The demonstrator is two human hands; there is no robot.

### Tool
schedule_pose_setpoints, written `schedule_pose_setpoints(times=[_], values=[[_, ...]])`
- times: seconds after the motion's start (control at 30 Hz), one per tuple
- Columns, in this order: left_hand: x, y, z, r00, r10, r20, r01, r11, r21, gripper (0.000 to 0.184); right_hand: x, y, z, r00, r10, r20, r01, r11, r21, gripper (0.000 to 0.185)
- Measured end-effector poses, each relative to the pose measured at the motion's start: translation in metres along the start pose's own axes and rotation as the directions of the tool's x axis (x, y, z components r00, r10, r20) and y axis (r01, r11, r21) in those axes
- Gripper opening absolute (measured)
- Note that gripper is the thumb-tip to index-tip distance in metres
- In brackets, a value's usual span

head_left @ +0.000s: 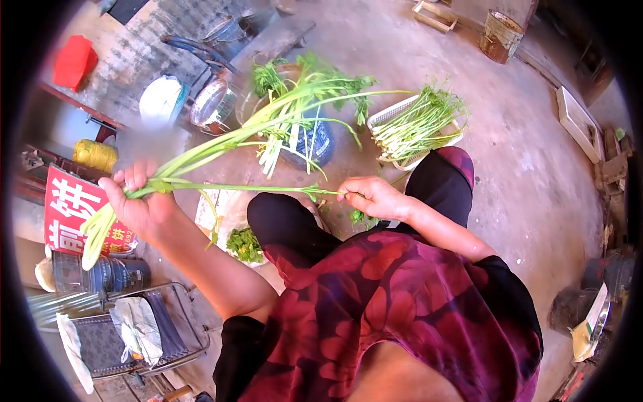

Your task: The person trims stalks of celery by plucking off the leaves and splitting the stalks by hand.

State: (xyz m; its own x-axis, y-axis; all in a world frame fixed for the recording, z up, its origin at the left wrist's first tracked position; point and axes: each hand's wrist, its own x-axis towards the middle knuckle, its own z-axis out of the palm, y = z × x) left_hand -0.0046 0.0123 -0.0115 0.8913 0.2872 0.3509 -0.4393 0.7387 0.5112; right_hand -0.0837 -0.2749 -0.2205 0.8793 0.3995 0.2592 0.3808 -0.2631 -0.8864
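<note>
My left hand (pixel 147 201) is closed around a small bunch of long green celery (pixel 221 142), its pale stalk ends hanging below the fist. One thin stem stretches across to my right hand (pixel 378 197), whose fingers pinch its tip. Behind the held bunch, more leafy celery (pixel 284 127) lies over a blue bucket (pixel 320 144). To the right, a white plastic basket (pixel 380 118) holds thin green stalks (pixel 418 127). Picked leaves (pixel 245 245) lie in a heap on a pale surface near my left forearm.
My knees (pixel 281 218) are bent close to the basket and bucket. A red sign (pixel 60 201) stands at the left, above a chair (pixel 181 315). Metal pots (pixel 213 104) and a white bag (pixel 161 100) are at the upper left. A rusty bucket (pixel 501 37) stands far right.
</note>
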Motion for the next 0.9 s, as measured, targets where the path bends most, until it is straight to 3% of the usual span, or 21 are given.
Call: schedule_pose_setpoints(times=[0.13,0.23,0.27,0.33,0.37,0.43,0.53,0.57,0.63,0.67,0.77,0.83,0.9], values=[[-0.007,0.003,-0.007,0.998,-0.052,0.032,0.055,0.995,-0.085,0.034,0.001,-0.005,0.001,0.992,0.096,-0.080,-0.094,0.995,0.031,0.015],[-0.004,0.006,-0.024,0.981,-0.118,0.155,0.145,0.974,-0.173,0.031,0.000,0.008,0.007,0.980,0.020,-0.196,-0.006,0.997,0.070,0.014],[-0.002,0.011,-0.028,0.989,-0.058,0.135,0.081,0.982,-0.172,0.032,-0.001,0.019,0.008,0.970,0.074,-0.232,-0.042,0.989,0.143,0.015],[0.001,0.020,-0.033,0.968,-0.065,0.241,0.119,0.969,-0.218,0.033,-0.001,0.028,0.003,0.939,0.187,-0.290,-0.101,0.952,0.288,0.018],[0.002,0.025,-0.034,0.955,-0.061,0.291,0.134,0.962,-0.238,0.034,-0.005,0.027,-0.002,0.925,0.302,-0.231,-0.213,0.914,0.345,0.018],[0.001,0.028,-0.033,0.926,-0.074,0.371,0.177,0.952,-0.251,0.032,0.000,0.020,-0.006,0.902,0.301,-0.310,-0.195,0.924,0.330,0.013],[0.006,0.033,-0.049,0.902,-0.104,0.419,0.236,0.932,-0.277,0.029,0.002,0.036,-0.019,0.854,0.474,-0.216,-0.295,0.782,0.550,0.011],[0.006,0.042,-0.056,0.927,-0.105,0.361,0.205,0.946,-0.250,0.029,0.002,0.041,-0.024,0.821,0.545,-0.172,-0.349,0.717,0.604,0.011],[0.002,0.064,-0.065,0.954,-0.073,0.290,0.137,0.969,-0.204,0.027,0.000,0.053,-0.034,0.780,0.585,-0.223,-0.380,0.725,0.574,0.014],[-0.003,0.077,-0.070,0.969,-0.025,0.246,0.067,0.984,-0.164,0.026,-0.002,0.058,-0.039,0.780,0.606,-0.155,-0.379,0.655,0.654,0.017],[-0.026,0.112,-0.090,0.993,0.111,0.039,-0.108,0.990,-0.086,0.023,0.004,0.068,-0.044,0.803,0.578,-0.145,-0.356,0.660,0.662,0.023],[-0.045,0.126,-0.105,0.957,0.275,-0.090,-0.262,0.956,0.131,0.025,0.023,0.061,-0.038,0.807,0.587,-0.068,-0.343,0.559,0.755,0.025],[-0.066,0.143,-0.132,0.922,0.363,-0.136,-0.327,0.917,0.230,0.025,0.049,0.061,-0.031,0.823,0.568,0.001,-0.367,0.530,0.764,0.025]])
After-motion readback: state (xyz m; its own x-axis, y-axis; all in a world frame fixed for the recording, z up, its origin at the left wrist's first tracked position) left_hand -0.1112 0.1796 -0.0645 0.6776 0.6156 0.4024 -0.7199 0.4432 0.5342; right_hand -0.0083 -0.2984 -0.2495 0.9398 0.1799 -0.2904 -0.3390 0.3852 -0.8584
